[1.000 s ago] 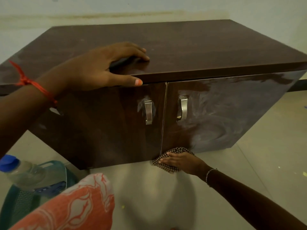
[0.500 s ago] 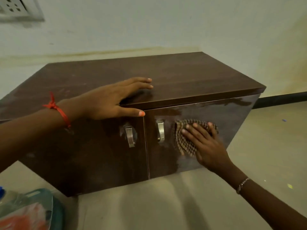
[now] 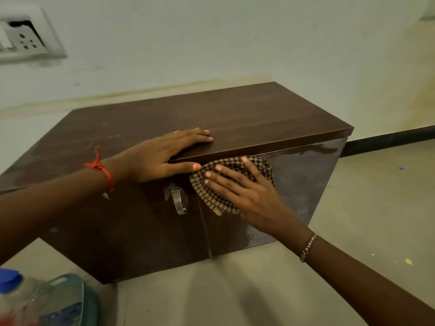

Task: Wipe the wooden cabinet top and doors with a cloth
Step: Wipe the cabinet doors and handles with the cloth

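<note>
The wooden cabinet [image 3: 153, 238] stands on the floor [image 3: 259, 290], low and wide, in dark brown grain. Its top [image 3: 235, 114] is a flat matte slab that projects a little over the front. Under it are two glossy doors, both closed, meeting at a thin vertical seam. The left door [image 3: 113, 220] carries a curved metal handle [image 3: 178, 200] just beside this seam. The right door [image 3: 306, 180] shows pale smears (mostly toward its right edge). The cloth [image 3: 211, 197], checked brown and beige, lies spread flat on the upper left corner of the right door, touching the top's front edge and reaching just over the seam.
</note>
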